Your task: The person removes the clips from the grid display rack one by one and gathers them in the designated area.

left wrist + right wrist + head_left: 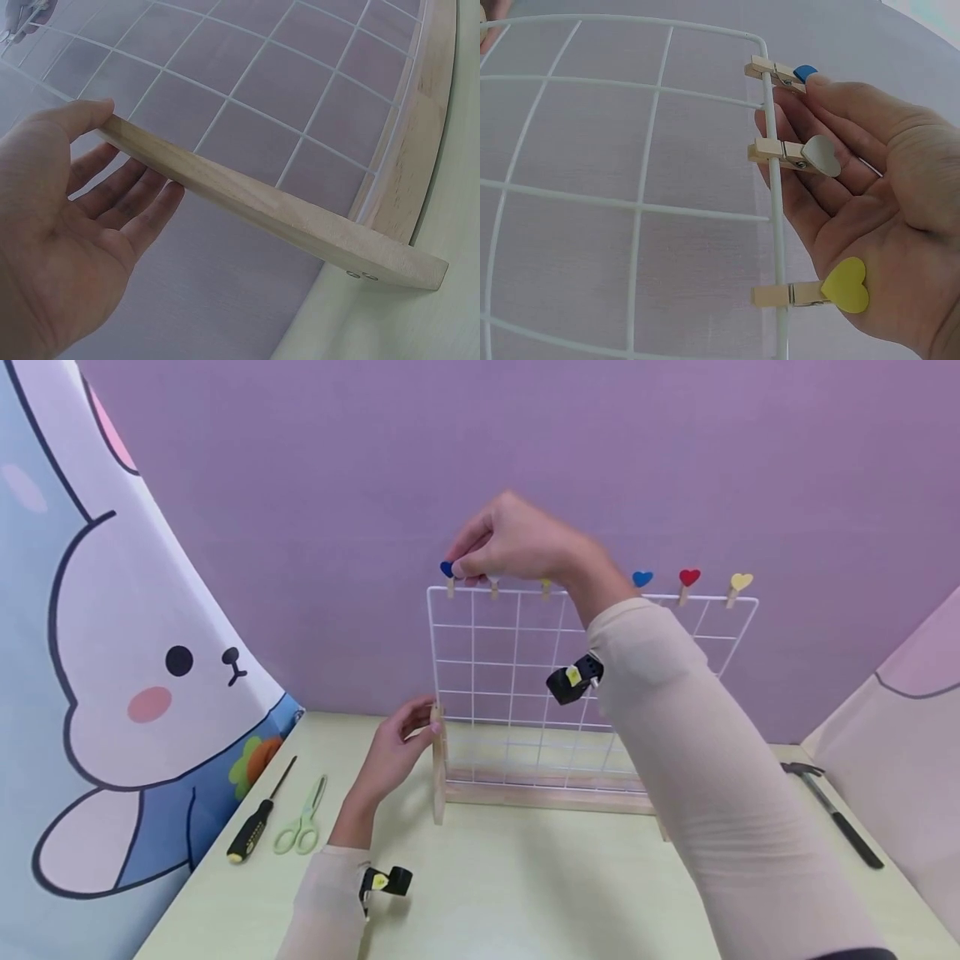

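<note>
A white wire grid [473, 643] stands upright in a wooden base. My right hand [525, 539] pinches the dark blue heart clothespin [776, 71], which bites the top wire near the grid's left corner. Beside it on that wire sit a white heart clothespin [823, 155] and a yellow heart clothespin [846, 285], the palm behind them in the right wrist view. Low at the left, my left hand [393, 752] grips the top of the wooden side post [262, 199], thumb on one face and fingers on the other.
Farther right on the top wire are a light blue heart clothespin [642, 578], a red one [689, 577] and another yellow one [741, 582]. A screwdriver [255, 827] and green scissors [303, 831] lie left; a hammer [840, 814] lies right. Behind rises a purple backdrop [337, 527].
</note>
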A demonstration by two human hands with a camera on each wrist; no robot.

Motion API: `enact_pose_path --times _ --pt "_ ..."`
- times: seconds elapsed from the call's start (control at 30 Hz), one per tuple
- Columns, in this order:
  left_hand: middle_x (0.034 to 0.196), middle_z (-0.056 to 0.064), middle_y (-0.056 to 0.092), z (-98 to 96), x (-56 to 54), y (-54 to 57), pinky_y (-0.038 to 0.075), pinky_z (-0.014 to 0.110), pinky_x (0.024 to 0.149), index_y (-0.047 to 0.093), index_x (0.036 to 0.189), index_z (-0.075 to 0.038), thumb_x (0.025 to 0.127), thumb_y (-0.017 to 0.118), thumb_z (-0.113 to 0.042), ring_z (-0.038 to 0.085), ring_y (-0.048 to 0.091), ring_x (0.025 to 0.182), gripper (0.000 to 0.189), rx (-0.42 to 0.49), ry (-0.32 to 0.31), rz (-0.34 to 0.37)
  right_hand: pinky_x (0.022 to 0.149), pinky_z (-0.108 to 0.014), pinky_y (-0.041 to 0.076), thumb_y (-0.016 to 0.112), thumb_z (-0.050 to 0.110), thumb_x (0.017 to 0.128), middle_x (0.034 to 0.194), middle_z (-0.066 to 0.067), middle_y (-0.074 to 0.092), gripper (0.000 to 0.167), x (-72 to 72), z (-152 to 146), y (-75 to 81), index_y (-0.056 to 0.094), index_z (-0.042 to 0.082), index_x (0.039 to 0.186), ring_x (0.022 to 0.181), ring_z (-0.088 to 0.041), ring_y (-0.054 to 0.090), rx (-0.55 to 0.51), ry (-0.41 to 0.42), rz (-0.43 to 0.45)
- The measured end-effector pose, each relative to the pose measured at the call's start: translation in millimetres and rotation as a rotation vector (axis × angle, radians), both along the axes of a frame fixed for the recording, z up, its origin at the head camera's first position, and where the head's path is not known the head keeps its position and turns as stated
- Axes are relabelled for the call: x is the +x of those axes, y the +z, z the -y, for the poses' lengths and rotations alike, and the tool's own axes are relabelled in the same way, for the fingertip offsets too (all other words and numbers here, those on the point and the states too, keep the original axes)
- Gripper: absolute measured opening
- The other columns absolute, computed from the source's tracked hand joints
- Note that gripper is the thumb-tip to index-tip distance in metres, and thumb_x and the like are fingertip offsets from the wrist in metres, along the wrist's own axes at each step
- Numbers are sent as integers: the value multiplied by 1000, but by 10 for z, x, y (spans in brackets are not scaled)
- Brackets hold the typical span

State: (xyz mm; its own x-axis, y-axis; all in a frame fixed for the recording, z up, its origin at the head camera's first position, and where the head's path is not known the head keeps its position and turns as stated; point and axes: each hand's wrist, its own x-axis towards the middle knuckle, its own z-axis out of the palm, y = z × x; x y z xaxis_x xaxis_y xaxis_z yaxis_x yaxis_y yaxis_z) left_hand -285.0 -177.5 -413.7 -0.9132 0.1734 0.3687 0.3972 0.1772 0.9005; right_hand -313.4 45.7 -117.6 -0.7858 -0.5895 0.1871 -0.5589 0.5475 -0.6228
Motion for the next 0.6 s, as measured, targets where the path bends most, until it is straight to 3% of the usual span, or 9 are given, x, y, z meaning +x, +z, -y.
enact_pose_path --times 0.27,0.6 --pt "135 20 64 5 4 -10 54 17 100 53 145 -2 101 66 -12 31 60 126 48 -2 10 -6 71 -23 58 74 9 93 92 -11 79 11 5 40 10 80 4 101 87 -24 74 -13 -21 0" --pt "139 15 62 0 23 6 55 24 103 53 147 -10 102 66 -19 30 59 131 48 -32 4 9 65 -24 57 74 8 91 92 -14 79 7 8 27 7 80 6 95 77 -16 71 -18 -27 -28"
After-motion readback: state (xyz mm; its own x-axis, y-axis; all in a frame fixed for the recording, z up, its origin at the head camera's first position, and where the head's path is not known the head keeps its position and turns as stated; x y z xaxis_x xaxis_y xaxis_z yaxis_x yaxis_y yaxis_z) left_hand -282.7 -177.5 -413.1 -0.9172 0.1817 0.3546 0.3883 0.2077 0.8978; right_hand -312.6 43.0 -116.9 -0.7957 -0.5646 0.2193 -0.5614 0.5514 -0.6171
